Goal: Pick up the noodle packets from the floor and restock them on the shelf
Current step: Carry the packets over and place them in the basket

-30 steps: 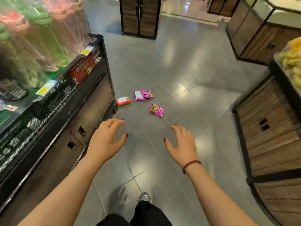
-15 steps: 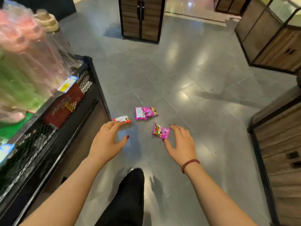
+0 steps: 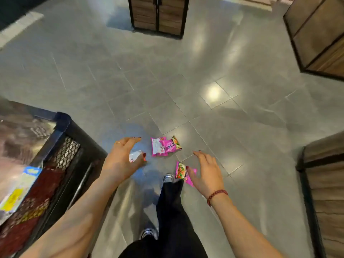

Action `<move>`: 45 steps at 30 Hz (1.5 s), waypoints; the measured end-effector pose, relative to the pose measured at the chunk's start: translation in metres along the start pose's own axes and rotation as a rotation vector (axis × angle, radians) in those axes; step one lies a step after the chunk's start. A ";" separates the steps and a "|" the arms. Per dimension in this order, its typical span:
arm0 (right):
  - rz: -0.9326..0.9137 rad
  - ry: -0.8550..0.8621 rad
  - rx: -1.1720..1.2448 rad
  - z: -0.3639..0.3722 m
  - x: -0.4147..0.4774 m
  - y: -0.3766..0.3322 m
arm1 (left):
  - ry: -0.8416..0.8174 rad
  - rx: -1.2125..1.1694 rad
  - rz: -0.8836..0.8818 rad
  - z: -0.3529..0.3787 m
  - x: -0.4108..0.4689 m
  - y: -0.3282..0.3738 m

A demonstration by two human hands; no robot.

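Note:
Noodle packets lie on the grey tiled floor. Two overlapping pink ones (image 3: 164,146) rest in the middle. A pink packet with a noodle picture (image 3: 181,171) lies just ahead of my shoe. A white and red packet (image 3: 135,156) is partly hidden behind my left hand. My left hand (image 3: 121,161) hovers over that white packet, fingers spread, holding nothing. My right hand (image 3: 206,171) is spread above the pictured packet, its thumb overlapping it, with nothing held. The black mesh-fronted shelf (image 3: 65,151) stands at the left.
A wooden cabinet (image 3: 158,13) stands at the far end of the aisle. Wooden display stands sit at the upper right (image 3: 316,34) and at the right edge (image 3: 323,183). My dark-trousered leg and shoe (image 3: 167,178) step between the hands. Yellow price tags (image 3: 13,198) hang on the shelf.
I have stepped forward and leaned down. Both hands now hover over the packets, which appear nearer. My leg has come forward between the arms.

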State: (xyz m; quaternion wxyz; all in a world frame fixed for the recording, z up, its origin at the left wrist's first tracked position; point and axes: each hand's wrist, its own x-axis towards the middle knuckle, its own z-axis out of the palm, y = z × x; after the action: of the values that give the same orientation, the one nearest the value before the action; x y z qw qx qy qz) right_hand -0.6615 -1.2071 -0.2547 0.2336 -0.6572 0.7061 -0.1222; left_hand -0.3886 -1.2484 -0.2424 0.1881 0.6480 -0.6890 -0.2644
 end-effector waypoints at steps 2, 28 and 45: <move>0.003 -0.037 0.004 0.008 0.051 0.008 | 0.018 0.000 -0.018 0.009 0.039 -0.009; 0.625 -0.235 0.611 0.414 0.408 0.206 | -0.253 -0.234 -0.544 0.426 0.343 -0.313; 0.649 -0.041 0.687 0.567 0.448 0.284 | -0.342 -0.441 -0.403 0.572 0.367 -0.399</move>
State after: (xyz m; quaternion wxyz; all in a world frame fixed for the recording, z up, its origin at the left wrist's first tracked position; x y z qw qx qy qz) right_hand -0.6432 -1.5425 -0.9553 0.4775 -0.2896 0.7889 -0.2563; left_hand -0.4491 -1.5522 -0.9678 0.1494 0.6610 -0.4951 -0.5438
